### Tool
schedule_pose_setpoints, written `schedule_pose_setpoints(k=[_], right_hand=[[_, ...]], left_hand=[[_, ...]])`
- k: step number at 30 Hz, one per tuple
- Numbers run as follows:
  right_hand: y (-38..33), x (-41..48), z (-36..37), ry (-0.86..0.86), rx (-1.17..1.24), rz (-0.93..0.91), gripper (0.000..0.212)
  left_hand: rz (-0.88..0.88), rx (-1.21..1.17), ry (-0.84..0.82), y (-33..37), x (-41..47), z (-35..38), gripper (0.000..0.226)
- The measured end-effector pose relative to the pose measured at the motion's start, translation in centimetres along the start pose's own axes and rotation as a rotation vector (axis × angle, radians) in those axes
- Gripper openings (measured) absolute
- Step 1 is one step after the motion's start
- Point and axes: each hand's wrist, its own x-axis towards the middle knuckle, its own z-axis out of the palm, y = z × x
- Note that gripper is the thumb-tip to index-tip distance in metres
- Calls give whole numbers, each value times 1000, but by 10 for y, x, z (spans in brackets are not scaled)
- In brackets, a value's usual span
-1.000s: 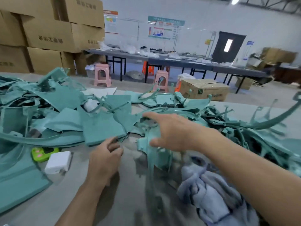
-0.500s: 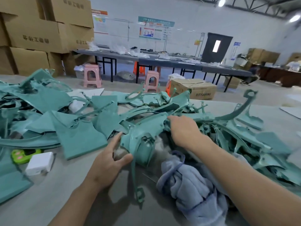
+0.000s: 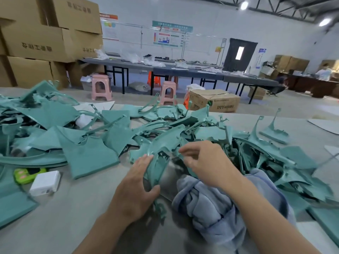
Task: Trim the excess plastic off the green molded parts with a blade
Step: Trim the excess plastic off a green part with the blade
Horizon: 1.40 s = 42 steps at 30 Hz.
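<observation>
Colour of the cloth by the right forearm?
Plain pale blue-grey cloth; seen in the head view.

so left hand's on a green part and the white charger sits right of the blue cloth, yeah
No: the head view shows the charger left of the cloth, beyond the left hand. That hand does hold the green part.

a white charger (image 3: 45, 182) lies beside a green device (image 3: 27, 174).

White wall (image 3: 201, 24), stacked cartons (image 3: 36, 39), pink stools (image 3: 101, 87)
</observation>
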Motion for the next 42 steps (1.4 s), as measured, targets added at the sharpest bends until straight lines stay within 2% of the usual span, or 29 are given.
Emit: schedule_pose_setpoints(k=[2,4,6,9,11,13,15,17,20,22,25,26,28,30,32,33,35,38,40,42], right_hand=[[4,-13,12,11,107,14,21],[7,-23,29,16,195,54,17],[6,-32,48,34,264,83,18],[3,-43,74,99,300,107,19],[6,-46,87,100,211,106,20],[12,-46,91,81,33,152,27],[22,-44,84,154,9,219,29],[36,-41,71,201,-33,285,24],[57,-35,59,59,-264,391,35],[63,-37,58,55,-290,443,37],[63,-40,66,155,-281,318,26],[62,-42,70,195,-217,250,19],[52,-46,76,224,70,181,17],[41,-48,76,223,631,288,28],[28,-50,71,122,1226,440,41],[25,-49,68,53,1395,482,50],[25,-50,64,-24,1584,503,66],[31,-47,60,11,1673,528,77],[34,-46,62,57,1622,571,63],[32,-45,63,103,1597,602,33]], left_hand=[[-39,13,20,-1,2,2,93],[-111,20,113,-2,3,2,93],[-189,-72,232,-4,5,0,89],[-275,-486,345,-4,10,-10,84],[-277,-749,405,-5,15,-17,81],[-319,-885,448,-6,20,-23,75],[-402,-992,475,-10,25,-28,67],[-455,-1090,474,-14,26,-33,60],[-457,-1214,446,-22,26,-44,55],[-435,-1273,378,-28,24,-51,54],[-408,-1265,208,-37,13,-55,58],[-395,-1248,145,-39,8,-55,57],[-358,-1231,24,-40,-3,-55,52],[-320,-1195,-75,-41,-13,-55,49],[-299,-1129,-111,-43,-18,-55,47],[-288,-1079,-118,-43,-19,-57,49],[-236,-928,-156,-43,-19,-61,62],[-157,-657,-187,-40,-19,-62,84],[-141,-468,-79,-37,-20,-58,80],[-157,-351,60,-31,-22,-55,73]])
